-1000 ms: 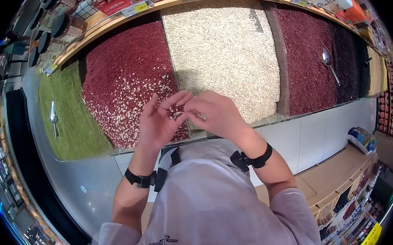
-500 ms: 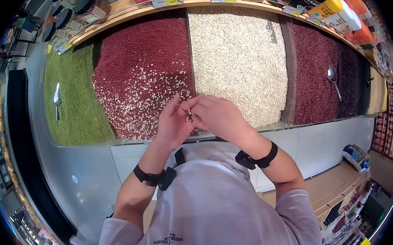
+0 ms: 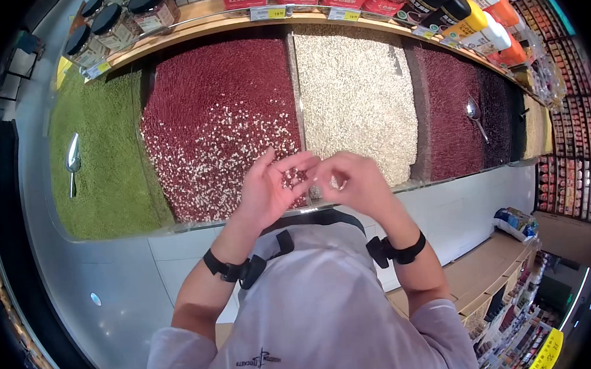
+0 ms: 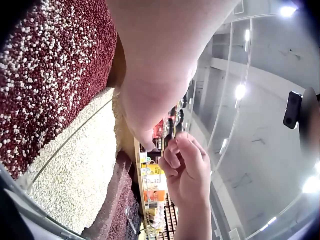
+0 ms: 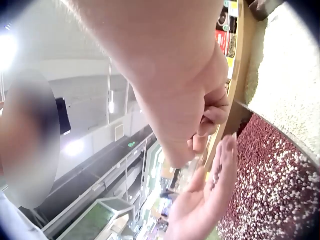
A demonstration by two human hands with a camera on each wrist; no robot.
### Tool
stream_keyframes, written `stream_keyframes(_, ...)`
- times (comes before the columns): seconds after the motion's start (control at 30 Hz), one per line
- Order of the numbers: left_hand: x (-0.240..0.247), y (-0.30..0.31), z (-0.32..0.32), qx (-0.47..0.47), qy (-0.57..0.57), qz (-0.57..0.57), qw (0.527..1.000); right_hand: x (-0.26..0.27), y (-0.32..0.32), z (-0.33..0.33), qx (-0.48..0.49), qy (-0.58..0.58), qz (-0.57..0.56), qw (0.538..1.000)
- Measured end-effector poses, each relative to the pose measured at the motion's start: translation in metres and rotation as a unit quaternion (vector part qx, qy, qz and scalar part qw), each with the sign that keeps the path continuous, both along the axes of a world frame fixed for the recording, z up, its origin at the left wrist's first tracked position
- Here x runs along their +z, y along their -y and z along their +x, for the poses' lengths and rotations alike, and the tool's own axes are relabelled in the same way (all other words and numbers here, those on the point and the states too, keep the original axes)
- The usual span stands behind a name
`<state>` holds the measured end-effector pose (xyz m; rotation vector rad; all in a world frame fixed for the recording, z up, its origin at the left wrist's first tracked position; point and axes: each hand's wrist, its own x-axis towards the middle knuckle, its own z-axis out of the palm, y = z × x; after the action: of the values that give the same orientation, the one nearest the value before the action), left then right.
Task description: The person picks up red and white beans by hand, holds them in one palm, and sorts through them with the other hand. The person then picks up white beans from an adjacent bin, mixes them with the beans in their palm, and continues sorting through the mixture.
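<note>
Palm up, my left hand (image 3: pixel 264 190) hovers over the front edge of the bin of dark red beans (image 3: pixel 212 77) mixed with white grains. Its fingers are loosely spread, and a few small beans (image 5: pixel 215 177) show against them in the right wrist view. My right hand (image 3: pixel 358 183) is beside it, over the front of the bin of pale grains (image 3: pixel 353 84). Thumb and forefinger of the right hand curl into a ring, their tips right at the left fingertips. Nothing shows between those tips. In the left wrist view the right hand (image 4: pixel 190 172) has its other fingers curled too.
A green bin (image 3: pixel 102 164) with a metal scoop (image 3: pixel 72 162) stands left. Another scoop (image 3: pixel 473 112) lies in dark red grain on the right. A wooden shelf (image 3: pixel 209 27) with jars, bags and bottles runs along the back. Clear dividers (image 3: pixel 297 81) separate the bins.
My right hand has drawn slightly right from the left palm, its thumb and forefinger now ringed. The left fingers have spread after closing up. The head view has shifted.
</note>
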<state>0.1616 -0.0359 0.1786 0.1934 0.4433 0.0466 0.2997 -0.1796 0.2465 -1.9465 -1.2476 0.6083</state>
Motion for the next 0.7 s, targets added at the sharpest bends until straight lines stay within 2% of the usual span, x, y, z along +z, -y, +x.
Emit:
stream_keyframes(0.03, 0.001, -0.002, -0.001, 0.016, 0.009, -0.016, 1.000, -0.002, 0.008, 0.006, -0.041, -0.031, -0.010, 0.999)
stream_keyframes(0.07, 0.004, -0.003, -0.003, 0.031, 0.019, -0.030, 0.999, -0.008, 0.019, 0.012, -0.039, -0.028, -0.013, 0.999)
stream_keyframes(0.13, 0.010, -0.007, -0.008, 0.040, 0.030, -0.039, 0.998, -0.028, 0.035, 0.033, -0.139, -0.111, 0.009, 0.984)
stream_keyframes(0.27, 0.012, -0.009, -0.012, 0.053, 0.033, -0.029, 0.998, -0.080, 0.055, 0.076, -0.190, -0.068, -0.018, 0.979)
stream_keyframes(0.33, 0.009, -0.006, -0.007, 0.053, 0.025, -0.018, 0.998, -0.097, 0.062, 0.092, -0.182, 0.048, -0.123, 0.974)
stream_keyframes(0.47, 0.011, 0.007, 0.009, 0.062, 0.035, -0.015, 0.997, -0.120, 0.069, 0.110, -0.175, 0.069, -0.107, 0.976)
stream_keyframes(0.53, 0.014, 0.017, 0.022, 0.062, 0.031, -0.007, 0.998, -0.109, 0.065, 0.108, -0.170, 0.074, -0.089, 0.979)
stream_keyframes(0.6, 0.009, 0.030, 0.037, 0.061, 0.048, 0.006, 0.997, -0.089, 0.063, 0.102, -0.162, 0.007, 0.005, 0.987)
stream_keyframes(0.63, 0.006, 0.039, 0.045, 0.064, 0.048, 0.021, 0.997, -0.072, 0.063, 0.098, -0.156, 0.006, 0.006, 0.988)
stream_keyframes(0.7, 0.003, 0.058, 0.067, 0.077, 0.037, 0.042, 0.995, -0.036, 0.065, 0.090, -0.072, 0.026, 0.013, 0.997)
